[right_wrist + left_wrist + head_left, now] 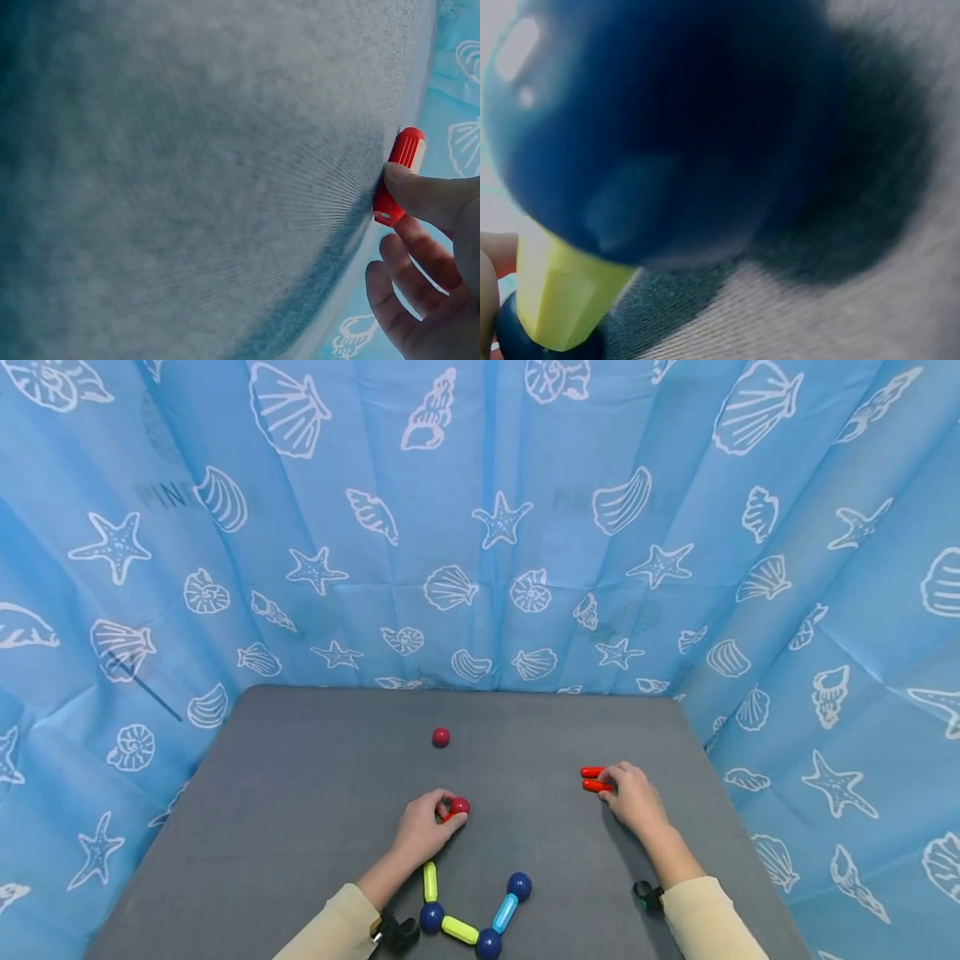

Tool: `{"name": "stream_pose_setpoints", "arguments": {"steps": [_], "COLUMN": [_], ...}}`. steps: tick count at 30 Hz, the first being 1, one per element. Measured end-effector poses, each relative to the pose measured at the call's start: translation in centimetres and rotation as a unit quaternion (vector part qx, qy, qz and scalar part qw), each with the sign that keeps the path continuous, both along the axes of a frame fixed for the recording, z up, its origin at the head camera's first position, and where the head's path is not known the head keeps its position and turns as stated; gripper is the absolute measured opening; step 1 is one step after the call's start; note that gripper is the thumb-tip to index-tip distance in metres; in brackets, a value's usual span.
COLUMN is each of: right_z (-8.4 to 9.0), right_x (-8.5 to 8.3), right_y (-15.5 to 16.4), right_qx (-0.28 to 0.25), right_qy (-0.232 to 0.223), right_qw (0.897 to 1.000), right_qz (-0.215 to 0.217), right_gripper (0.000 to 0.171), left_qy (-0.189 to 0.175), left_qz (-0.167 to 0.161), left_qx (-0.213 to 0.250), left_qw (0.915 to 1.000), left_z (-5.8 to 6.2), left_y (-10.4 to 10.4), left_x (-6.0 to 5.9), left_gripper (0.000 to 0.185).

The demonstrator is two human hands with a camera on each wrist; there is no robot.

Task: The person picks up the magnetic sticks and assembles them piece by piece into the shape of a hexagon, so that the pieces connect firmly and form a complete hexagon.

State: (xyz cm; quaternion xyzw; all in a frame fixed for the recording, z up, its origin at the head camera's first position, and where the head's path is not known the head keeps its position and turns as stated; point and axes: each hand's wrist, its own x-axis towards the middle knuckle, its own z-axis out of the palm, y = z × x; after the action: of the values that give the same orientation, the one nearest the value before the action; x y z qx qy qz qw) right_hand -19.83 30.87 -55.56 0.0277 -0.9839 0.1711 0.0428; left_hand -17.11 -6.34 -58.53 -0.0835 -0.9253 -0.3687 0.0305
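My left hand [422, 831] holds a red ball [460, 806] between thumb and fingers, with a bit of red rod [447, 817] showing beside it. Below that hand a yellow-green rod [430, 882] runs down to a dark blue ball [432, 917]. In the left wrist view this blue ball [660, 127] fills much of the picture, and another dark ball [544, 337] sits at the rod's far end, by my fingers. At the right, my right hand [633, 795] pinches a red rod [597, 786]; a second red rod [592, 772] lies alongside at the fingertips.
From the blue ball the chain continues through a yellow-green rod [460, 930], a blue ball [488, 943], a light blue rod [506, 912] and another blue ball [519, 885]. A loose red ball [441, 737] lies farther back on the grey table [337, 735]. Behind hangs a shell-patterned blue curtain [480, 610].
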Motion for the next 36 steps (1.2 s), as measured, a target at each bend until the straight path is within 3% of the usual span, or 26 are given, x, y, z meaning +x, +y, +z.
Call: {"name": "stream_pose_setpoints", "arguments": {"steps": [4,11,19,28,33,36], "right_z": [0.5,1.1,1.5,1.7,1.8,1.8], "right_x": [0.7,1.6,2.0,1.2,0.0,-0.5], "right_y": [-0.4,-2.9,-6.7,-8.9,-9.7,-10.2], "right_qx": [-0.018,-0.083,-0.124,-0.137,-0.133,-0.142], "right_qy": [-0.015,0.017,-0.001,-0.008,-0.026,-0.044], "right_qw": [1.0,0.996,0.989,0.985,0.981,0.976], "right_qz": [-0.001,0.037,0.081,0.105,0.138,0.16], "right_gripper": [0.021,0.031,0.023,0.023,0.022,0.021], "left_qy": [-0.013,-0.021,-0.016,-0.03,-0.035,-0.041], "left_qz": [-0.011,-0.021,-0.02,-0.014,-0.007,-0.006], "left_qx": [-0.003,-0.039,-0.034,-0.02,-0.038,-0.048], "left_qw": [0.9999,0.9988,0.9991,0.9992,0.9987,0.998], "left_z": [0.0,0.3,0.1,0.4,0.8,0.8], "left_y": [0.3,0.3,0.3,0.2,0.3,0.4], "left_x": [-0.3,-0.3,-0.2,-0.3,-0.3,-0.4], "left_gripper": [0.037,0.042,0.039,0.032,0.048,0.047]}}
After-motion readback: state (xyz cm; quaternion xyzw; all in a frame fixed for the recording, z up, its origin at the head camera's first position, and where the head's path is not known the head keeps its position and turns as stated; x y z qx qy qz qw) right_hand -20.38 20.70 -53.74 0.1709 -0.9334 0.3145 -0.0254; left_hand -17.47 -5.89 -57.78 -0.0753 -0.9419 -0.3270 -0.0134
